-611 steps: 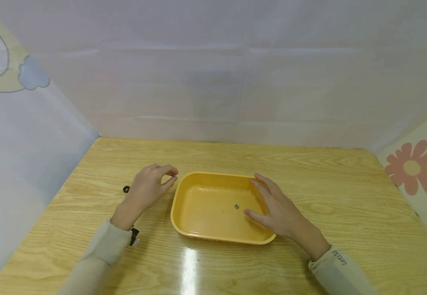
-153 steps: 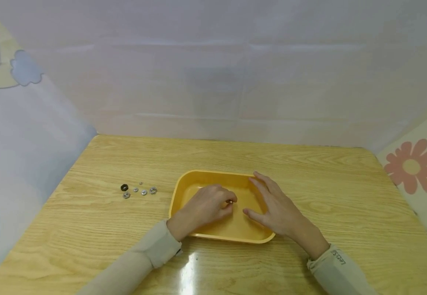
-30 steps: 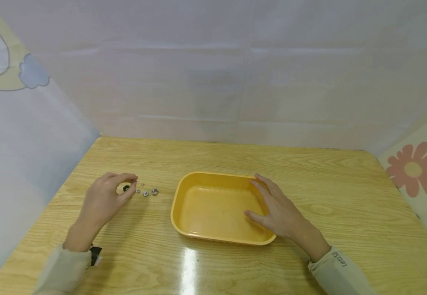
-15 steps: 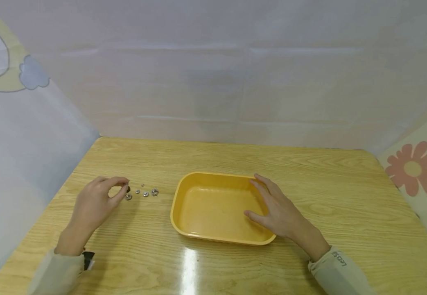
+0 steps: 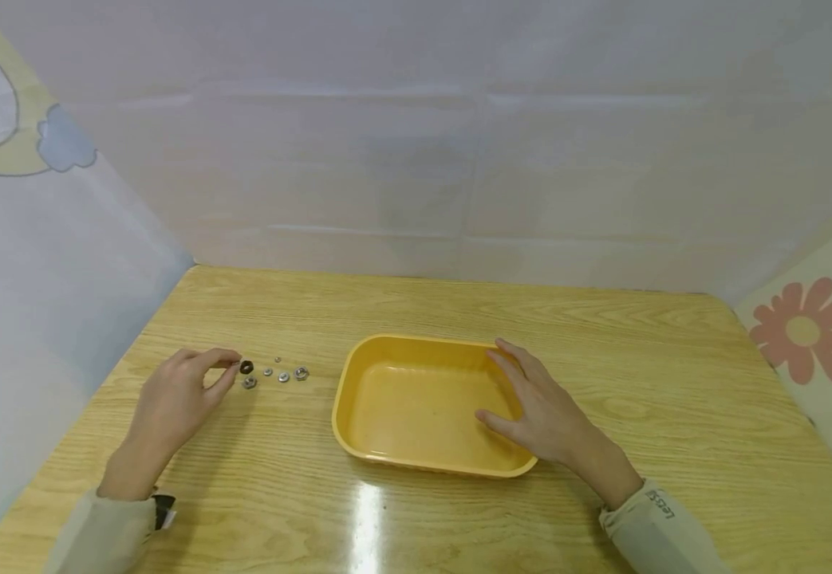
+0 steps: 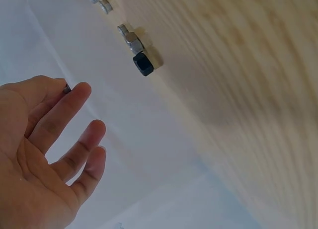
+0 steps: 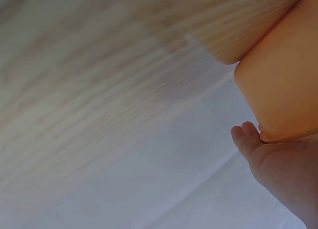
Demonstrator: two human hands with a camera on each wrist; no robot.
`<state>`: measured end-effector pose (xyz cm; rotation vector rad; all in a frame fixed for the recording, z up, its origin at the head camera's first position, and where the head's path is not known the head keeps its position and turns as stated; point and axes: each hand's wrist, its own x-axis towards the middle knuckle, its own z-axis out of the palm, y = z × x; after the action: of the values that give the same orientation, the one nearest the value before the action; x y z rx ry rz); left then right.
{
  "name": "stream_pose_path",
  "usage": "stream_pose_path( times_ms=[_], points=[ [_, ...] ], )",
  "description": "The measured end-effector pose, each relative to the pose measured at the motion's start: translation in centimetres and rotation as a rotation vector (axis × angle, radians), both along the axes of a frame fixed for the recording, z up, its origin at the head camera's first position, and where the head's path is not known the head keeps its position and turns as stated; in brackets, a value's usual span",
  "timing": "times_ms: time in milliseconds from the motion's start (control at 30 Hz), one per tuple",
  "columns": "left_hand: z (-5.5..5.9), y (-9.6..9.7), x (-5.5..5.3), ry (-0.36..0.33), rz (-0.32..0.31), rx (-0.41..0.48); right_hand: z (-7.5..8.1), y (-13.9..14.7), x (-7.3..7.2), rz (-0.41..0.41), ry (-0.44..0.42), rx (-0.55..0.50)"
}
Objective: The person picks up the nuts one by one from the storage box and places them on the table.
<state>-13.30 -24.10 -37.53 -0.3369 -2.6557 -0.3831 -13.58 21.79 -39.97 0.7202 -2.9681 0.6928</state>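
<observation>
My left hand hovers left of a group of nuts on the table. Between thumb and index finger it pinches a small nut, mostly hidden by the fingertips. Closest to those fingertips lies a black nut, with a silver nut just in front of it. Farther right are several more silver nuts, the biggest nut at the right end and a tiny nut behind. My right hand rests over the right rim of a yellow tray, thumb and fingers spread.
The wooden table reaches back to a pale cloth wall. Patterned side walls stand at left and right. A bright reflection shows on the wood in front of the tray.
Earlier the left hand was inside the tray, where a nut lay at first; none shows there now. In the last second it drew left, uncovering the black nut. The right hand stays put.
</observation>
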Motion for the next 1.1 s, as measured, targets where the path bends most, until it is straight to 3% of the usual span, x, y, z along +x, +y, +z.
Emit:
stream_pose_path(
  times_ms=[333, 567, 1100],
  points=[
    [-0.7, -0.9, 0.2, -0.022, 0.020, -0.008, -0.1, 0.0, 0.0, 0.001, 0.000, 0.004],
    [-0.8, -1.3, 0.5, -0.117, 0.038, -0.003, -0.1, 0.0, 0.0, 0.003, 0.005, 0.008],
    [-0.9, -1.9, 0.0, -0.332, 0.026, -0.048, 0.0, 0.0, -0.1, -0.005, 0.002, 0.008]
  ],
)
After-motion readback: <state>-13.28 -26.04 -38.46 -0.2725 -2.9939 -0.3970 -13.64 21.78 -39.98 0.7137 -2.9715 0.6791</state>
